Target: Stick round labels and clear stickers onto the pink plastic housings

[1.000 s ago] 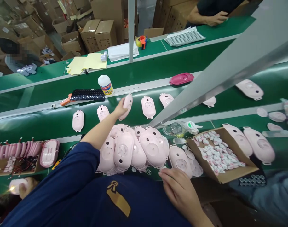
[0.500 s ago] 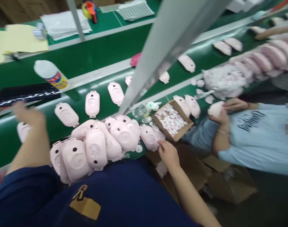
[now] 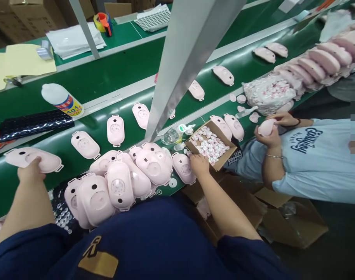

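My left hand (image 3: 32, 170) grips a pale pink plastic shell (image 3: 51, 160) with a dark round hole, over the green belt at the left. The thumb lies on top of the shell. My right hand (image 3: 200, 165) is at the near left corner of a cardboard box (image 3: 224, 160) full of small white-and-pink pieces (image 3: 212, 146). Its fingers are drawn together beside small clear and white bits; what they hold, if anything, I cannot make out. Another pink shell (image 3: 183, 169) lies just left of that hand. Several more pink shells (image 3: 119, 184) are heaped in front of me.
A grey metal post (image 3: 183, 58) slants across the middle. Pink shells (image 3: 115, 130) are spaced along the belt. A white glue bottle (image 3: 62, 100) stands at the left by black bubble wrap (image 3: 34, 124). At the right, a co-worker's hands (image 3: 272, 130) hold a pink piece.
My left hand, blurred over the belt before, now has a pink shell in its grip. My right hand has moved up from the shell's edge to the box corner.
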Available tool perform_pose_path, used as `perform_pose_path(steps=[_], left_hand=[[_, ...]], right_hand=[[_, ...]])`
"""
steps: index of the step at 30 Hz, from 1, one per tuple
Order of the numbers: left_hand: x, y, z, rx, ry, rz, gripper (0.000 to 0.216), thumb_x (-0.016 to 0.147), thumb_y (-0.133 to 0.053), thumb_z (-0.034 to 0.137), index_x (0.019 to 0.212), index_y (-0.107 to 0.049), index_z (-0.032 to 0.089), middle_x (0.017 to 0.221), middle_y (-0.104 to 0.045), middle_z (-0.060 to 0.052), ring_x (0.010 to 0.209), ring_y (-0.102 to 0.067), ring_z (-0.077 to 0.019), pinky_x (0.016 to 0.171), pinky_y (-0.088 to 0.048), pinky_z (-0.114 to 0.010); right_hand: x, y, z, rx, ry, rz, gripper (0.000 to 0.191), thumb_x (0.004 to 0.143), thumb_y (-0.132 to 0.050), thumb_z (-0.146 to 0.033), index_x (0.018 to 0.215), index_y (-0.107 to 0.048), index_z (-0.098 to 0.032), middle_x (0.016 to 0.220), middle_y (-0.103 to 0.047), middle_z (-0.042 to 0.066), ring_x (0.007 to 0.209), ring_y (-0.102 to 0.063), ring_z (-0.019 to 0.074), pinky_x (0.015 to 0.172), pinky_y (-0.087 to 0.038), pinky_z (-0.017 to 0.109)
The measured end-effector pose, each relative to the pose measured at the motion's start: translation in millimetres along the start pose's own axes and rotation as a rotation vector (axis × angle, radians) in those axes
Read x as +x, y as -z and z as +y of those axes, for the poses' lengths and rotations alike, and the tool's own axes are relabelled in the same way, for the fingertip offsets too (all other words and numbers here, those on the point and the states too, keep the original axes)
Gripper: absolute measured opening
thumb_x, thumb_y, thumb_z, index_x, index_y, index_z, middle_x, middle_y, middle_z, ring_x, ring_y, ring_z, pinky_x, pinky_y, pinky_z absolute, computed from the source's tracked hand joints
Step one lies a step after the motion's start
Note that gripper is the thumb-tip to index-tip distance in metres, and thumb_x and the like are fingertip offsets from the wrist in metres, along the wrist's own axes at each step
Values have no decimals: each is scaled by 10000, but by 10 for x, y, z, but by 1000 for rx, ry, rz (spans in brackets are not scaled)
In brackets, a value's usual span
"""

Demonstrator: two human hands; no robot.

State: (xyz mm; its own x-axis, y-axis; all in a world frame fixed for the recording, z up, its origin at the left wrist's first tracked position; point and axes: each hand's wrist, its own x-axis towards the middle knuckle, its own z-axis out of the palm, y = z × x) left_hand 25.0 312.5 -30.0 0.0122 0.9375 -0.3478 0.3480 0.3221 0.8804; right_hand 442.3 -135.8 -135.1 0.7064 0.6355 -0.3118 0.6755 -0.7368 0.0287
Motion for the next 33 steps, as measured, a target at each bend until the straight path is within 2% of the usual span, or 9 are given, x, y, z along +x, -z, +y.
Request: perform_pose_path(steps=[4,7,12,15,18,20,23,27,33], left_hand=[[-231,-78,108,-146,-64,225,565,605,-740,153,1100,-482,245,1439,-582,65,1403,-480,-228,1204,-362,-505],[-615,-222,331,-399,-120,82,504,609,-692,125,1091,-587,229,1351,-662,70,1407,-479,-214,1213,-371,-424],[-1444,-566,564,-466,92,-111,419,595,-633,261,1001,-692,181,984,-780,-45,1349,-526,-362,1152,-430,-537],[-1906,-831,507,-427,331,-309,435,541,-701,334,935,-706,149,894,-776,-111,1226,-605,-450,1054,-506,-566],[-2273,-1079,420,-492,313,-596,512,607,-756,403,1052,-703,154,1068,-769,-123,1215,-624,-431,1052,-503,-538],[-2447,-1173,389,-563,261,-727,575,671,-766,431,1173,-673,167,1182,-742,-123,1248,-610,-404,1080,-480,-516],[-2587,-1172,368,-635,252,-764,655,700,-780,469,1272,-632,186,1234,-723,-122,1268,-598,-394,1090,-474,-511],[-2643,-1040,317,-600,270,-764,767,674,-827,443,1361,-580,208,1238,-717,-129,1242,-614,-392,1071,-485,-505],[-2753,-978,210,-518,183,-685,854,625,-895,351,1381,-521,217,1174,-722,-112,1108,-671,-337,955,-539,-444]], right_hand=[[2,46,0,0,-26,13,360,982,-402,-186,1058,-741,-92,1102,-741,199,1066,-575,275,837,-328,373],[32,140,4,25,-4,27,290,954,-495,-230,967,-774,-153,1007,-772,136,982,-617,248,792,-365,346],[-123,646,-160,91,31,211,320,958,-451,-192,987,-767,-145,1097,-765,148,1012,-669,261,878,-453,375],[-482,1159,-556,300,349,508,260,968,-478,-210,943,-734,-172,1087,-773,113,1043,-687,232,965,-480,380],[-892,1612,-1098,490,869,772,145,909,-603,-167,1002,-696,-228,1075,-782,27,1043,-685,206,976,-484,379],[-1076,1767,-1411,434,1008,852,198,897,-617,-146,1069,-693,-209,1136,-776,25,1118,-656,219,1018,-444,390],[-1198,1763,-1634,311,1042,738,319,947,-602,-312,1230,-666,-181,1343,-691,47,1268,-567,266,1108,-346,437],[-1311,1642,-1552,293,1007,548,588,934,-560,-582,1381,-586,-201,1475,-588,64,1349,-461,320,1140,-242,490],[-1490,1767,-1490,326,999,400,621,944,-520,-613,1410,-561,-202,1497,-558,88,1317,-451,308,1029,-295,444]])
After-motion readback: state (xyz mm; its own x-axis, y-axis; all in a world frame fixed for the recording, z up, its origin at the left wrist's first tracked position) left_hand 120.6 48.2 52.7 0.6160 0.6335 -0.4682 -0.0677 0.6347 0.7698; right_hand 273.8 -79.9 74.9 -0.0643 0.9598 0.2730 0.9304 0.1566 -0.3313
